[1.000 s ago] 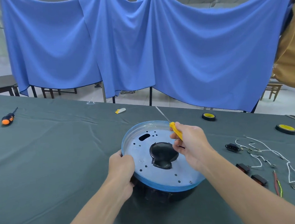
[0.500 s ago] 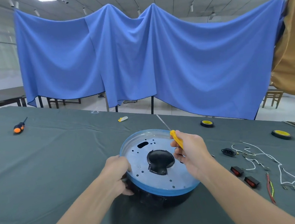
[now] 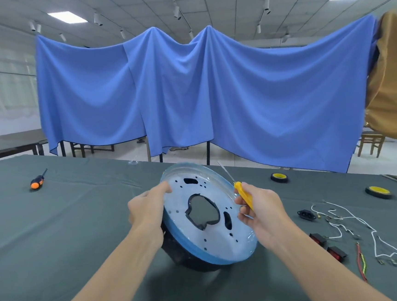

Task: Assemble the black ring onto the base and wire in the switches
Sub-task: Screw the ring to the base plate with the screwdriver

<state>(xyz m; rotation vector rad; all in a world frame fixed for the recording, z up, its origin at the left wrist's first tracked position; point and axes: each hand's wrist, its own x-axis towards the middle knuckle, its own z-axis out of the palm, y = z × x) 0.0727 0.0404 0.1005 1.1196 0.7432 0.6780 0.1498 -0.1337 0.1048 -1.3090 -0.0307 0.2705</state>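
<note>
Centre of the bench, near its front edge: the round translucent base, blue at the rim and pierced by a large central opening and small holes. It is tilted, with its far edge raised and its face turned toward the camera. The black ring sits under the base, and its lower part meets the dark cloth.

The left hand grips the left rim of the base, thumb on the upper face and fingers curled behind. The right hand is closed round a yellow-handled screwdriver beside the right rim, its thin shaft pointing up and away. Whether this hand also touches the rim cannot be told.

Toward the right edge of the bench:
- two red-and-black switches
- a black socket
- white wires
- a red and a yellow-green wire
- yellow-hubbed wheels

Far left: an orange-and-black screwdriver. Behind the bench hangs a blue curtain.
</note>
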